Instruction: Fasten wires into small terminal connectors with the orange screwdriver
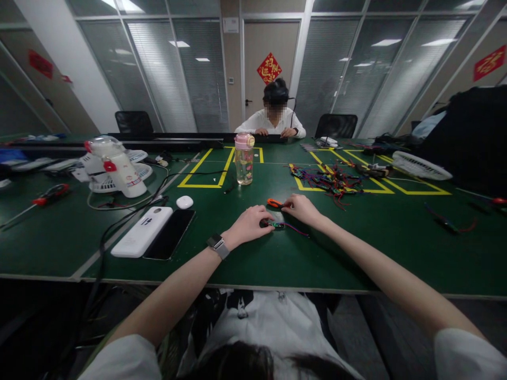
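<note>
My left hand rests on the green table, its fingers closed on the end of a small green circuit board. Red and blue wires trail from the board to the right. Just beyond it, my right hand is closed in a pinch at the black end of a small orange-and-black tool. That tool's exact kind does not show, because my fingers cover part of it. A pale, shiny patch lies between both hands; I cannot make out what it is.
A drink bottle stands ahead, with a heap of wired boards to its right. Leftward lie a black phone, a white power bank, cables, a white fan and a screwdriver. A person sits opposite.
</note>
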`<act>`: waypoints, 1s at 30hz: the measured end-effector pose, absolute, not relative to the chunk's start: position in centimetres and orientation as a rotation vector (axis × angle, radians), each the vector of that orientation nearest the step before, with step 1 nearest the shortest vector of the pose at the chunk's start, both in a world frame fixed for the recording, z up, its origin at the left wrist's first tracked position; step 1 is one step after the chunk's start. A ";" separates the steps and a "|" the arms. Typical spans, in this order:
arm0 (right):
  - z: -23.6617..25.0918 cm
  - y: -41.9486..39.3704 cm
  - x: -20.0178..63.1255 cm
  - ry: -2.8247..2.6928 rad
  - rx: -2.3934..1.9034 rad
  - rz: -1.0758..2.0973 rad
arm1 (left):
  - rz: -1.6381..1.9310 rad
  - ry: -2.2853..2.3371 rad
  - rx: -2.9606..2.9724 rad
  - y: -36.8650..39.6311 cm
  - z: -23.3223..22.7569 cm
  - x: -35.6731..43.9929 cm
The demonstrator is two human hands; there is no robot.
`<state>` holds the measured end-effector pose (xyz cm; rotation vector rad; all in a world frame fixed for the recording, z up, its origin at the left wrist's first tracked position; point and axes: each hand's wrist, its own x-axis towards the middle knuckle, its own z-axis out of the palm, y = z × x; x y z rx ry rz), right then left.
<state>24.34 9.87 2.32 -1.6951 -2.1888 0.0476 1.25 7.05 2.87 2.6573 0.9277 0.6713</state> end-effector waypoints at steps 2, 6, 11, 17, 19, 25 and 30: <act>2.5 10.1 23.9 -2.142 -1.671 0.045 | 0.659 0.924 2.656 7.2 2.7 1.3; 3.8 9.7 23.6 -1.643 -1.338 0.108 | 0.627 0.947 2.663 7.4 2.4 1.3; 4.6 7.8 23.4 -1.105 -0.887 0.564 | 0.625 0.958 2.638 7.3 2.5 1.4; 3.1 6.3 22.2 -0.950 -0.859 1.007 | 0.626 0.971 2.634 7.3 2.6 1.3; 3.0 6.1 21.7 -0.980 -0.865 1.026 | 0.632 0.971 2.641 7.3 2.5 1.3; 3.4 5.1 20.8 -1.185 -0.865 0.903 | 0.617 0.972 2.664 7.4 2.3 1.4; 3.1 4.9 20.5 -1.251 -0.902 0.867 | 0.611 0.981 2.655 7.3 2.5 1.4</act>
